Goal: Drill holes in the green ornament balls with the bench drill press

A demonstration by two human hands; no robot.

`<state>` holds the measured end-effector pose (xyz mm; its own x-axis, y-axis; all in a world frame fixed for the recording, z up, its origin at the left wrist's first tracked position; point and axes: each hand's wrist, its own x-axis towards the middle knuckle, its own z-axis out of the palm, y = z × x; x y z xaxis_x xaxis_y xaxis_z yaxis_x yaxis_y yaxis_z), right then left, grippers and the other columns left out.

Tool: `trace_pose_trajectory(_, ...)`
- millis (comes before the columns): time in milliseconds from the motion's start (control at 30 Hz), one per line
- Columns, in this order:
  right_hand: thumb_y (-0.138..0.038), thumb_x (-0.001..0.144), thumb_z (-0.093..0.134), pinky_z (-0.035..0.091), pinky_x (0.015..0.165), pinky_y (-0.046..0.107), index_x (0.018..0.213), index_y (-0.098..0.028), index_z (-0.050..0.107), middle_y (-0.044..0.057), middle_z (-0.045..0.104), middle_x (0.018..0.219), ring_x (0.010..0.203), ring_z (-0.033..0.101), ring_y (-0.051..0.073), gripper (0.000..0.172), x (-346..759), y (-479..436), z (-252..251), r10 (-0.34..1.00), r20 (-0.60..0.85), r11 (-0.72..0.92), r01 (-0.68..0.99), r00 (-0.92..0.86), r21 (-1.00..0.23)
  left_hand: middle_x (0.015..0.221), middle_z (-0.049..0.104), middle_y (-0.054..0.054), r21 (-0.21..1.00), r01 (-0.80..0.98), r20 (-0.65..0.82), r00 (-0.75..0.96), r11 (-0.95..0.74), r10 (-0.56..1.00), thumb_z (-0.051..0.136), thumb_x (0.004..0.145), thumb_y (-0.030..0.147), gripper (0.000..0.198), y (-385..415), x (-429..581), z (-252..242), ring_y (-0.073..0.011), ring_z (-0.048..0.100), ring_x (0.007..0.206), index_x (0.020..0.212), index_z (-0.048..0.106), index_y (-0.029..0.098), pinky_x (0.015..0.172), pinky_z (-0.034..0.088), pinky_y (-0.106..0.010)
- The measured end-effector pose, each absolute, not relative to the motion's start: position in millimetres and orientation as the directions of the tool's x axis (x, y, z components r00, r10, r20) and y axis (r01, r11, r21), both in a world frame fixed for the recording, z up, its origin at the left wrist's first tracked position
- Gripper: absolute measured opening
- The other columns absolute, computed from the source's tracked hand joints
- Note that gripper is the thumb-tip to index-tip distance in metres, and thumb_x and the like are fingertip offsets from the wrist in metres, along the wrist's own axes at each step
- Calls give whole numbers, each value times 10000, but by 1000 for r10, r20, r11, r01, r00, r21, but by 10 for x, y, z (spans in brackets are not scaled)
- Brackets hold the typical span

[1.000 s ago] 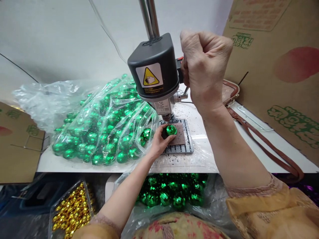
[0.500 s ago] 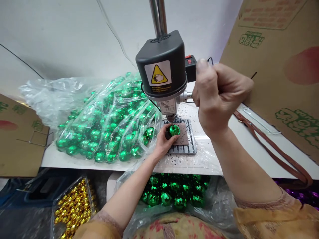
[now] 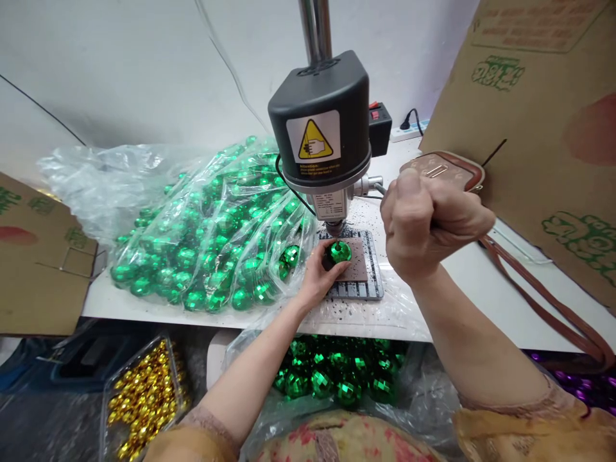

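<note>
Left hand (image 3: 317,276) is gripping a green faceted ball (image 3: 341,252) between thumb and fingers; right hand (image 3: 428,224) is holding a lever (image 3: 378,187) in a closed fist. Loose green balls (image 3: 322,383) are sitting below the table's front edge (image 3: 399,328), gold beads (image 3: 142,391) filling a clear box (image 3: 105,414) to the left. Gripped ball is resting on a brown pad (image 3: 360,266), directly under the drill press (image 3: 320,115). Bagged green balls (image 3: 206,256) are lying left of it. Brown purse (image 3: 443,165) is lying behind the right fist, near a carton (image 3: 539,135).

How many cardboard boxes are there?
2. One cardboard box is at the left edge, beside the clear plastic bag of green balls. The other box is at the right, past the drill press. More could be hidden.
</note>
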<state>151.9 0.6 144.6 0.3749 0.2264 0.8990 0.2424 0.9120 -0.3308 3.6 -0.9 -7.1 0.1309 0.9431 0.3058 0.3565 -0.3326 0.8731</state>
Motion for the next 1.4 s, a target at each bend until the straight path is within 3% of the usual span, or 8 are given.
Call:
trace_pose_trajectory(700, 5, 808, 524, 239, 394, 252, 585, -195, 174, -67, 239, 501, 413, 244, 33, 460, 1571, 86, 1158, -38, 962, 985, 172, 269, -9, 1223, 634, -95, 895, 312, 293, 126, -318, 948, 762, 801, 356, 493, -32, 37, -32, -260, 589, 1152, 1234, 569, 219, 1024, 456, -422)
trace_pose_trajectory(767, -14, 828, 535, 231, 397, 253, 563, -186, 191, -68, 241, 485, 399, 271, 30, 468, 1551, 60, 1222, 8, 952, 981, 184, 306, -68, 1221, 635, -94, 895, 320, 285, 124, -310, 950, 771, 793, 353, 502, -32, 36, -37, -260, 589, 1150, 1234, 571, 219, 1025, 455, -425)
trace_pose_trajectory(933, -153, 920, 556, 224, 445, 266, 499, -169, 333, -52, 298, 454, 411, 324, 32, 477, 1488, -19, 1624, 301, 851, 897, 175, 430, -406, 1198, 632, -85, 915, 296, 261, 84, -274, 962, 765, 795, 356, 514, -22, 79, -63, -238, 604, 1114, 1239, 546, 215, 1001, 473, -413)
trace_pose_trajectory(1067, -246, 934, 575, 301, 469, 255, 512, -185, 357, -40, 308, 490, 441, 369, 43, 478, 1494, -14, 1778, 390, 814, 854, 163, 430, -495, 1105, 628, -80, 838, 447, 344, 12, -312, 939, 758, 784, 366, 450, -237, 51, 88, -231, 609, 1031, 1149, 550, 205, 916, 494, -391)
trace_pose_trajectory(1167, -305, 946, 552, 331, 481, 249, 527, -192, 358, -36, 306, 509, 458, 395, 49, 475, 1508, 1, 1763, 391, 824, 860, 155, 411, -485, 978, 629, -64, 632, 654, 322, 266, -416, 909, 781, 737, 406, 418, -621, -115, 320, -236, 599, 926, 1029, 568, 196, 823, 492, -374)
trace_pose_trajectory(1267, -291, 945, 554, 294, 467, 251, 521, -193, 376, -41, 284, 498, 438, 358, 44, 471, 1509, 1, 1752, 361, 843, 874, 171, 398, -455, 837, 626, -41, 444, 679, 22, 644, -585, 765, 787, 708, 531, 441, -1007, -362, 508, -241, 600, 808, 921, 589, 200, 730, 484, -358)
trace_pose_trajectory(1333, -277, 935, 573, 263, 457, 258, 510, -192, 379, -48, 266, 485, 421, 329, 40, 475, 1503, 3, 1760, 346, 845, 881, 170, 407, -442, 807, 639, -41, 436, 651, -64, 711, -621, 700, 742, 753, 585, 433, -1116, -526, 561, -241, 616, 774, 925, 611, 210, 697, 485, -347)
trace_pose_trajectory(1400, -263, 928, 582, 244, 452, 272, 504, -194, 367, -52, 258, 476, 411, 315, 41, 480, 1497, 13, 1767, 337, 839, 884, 164, 427, -438, 857, 666, -50, 482, 660, 46, 638, -576, 769, 633, 884, 508, 306, -1037, -665, 556, -223, 636, 789, 1004, 617, 227, 706, 498, -334)
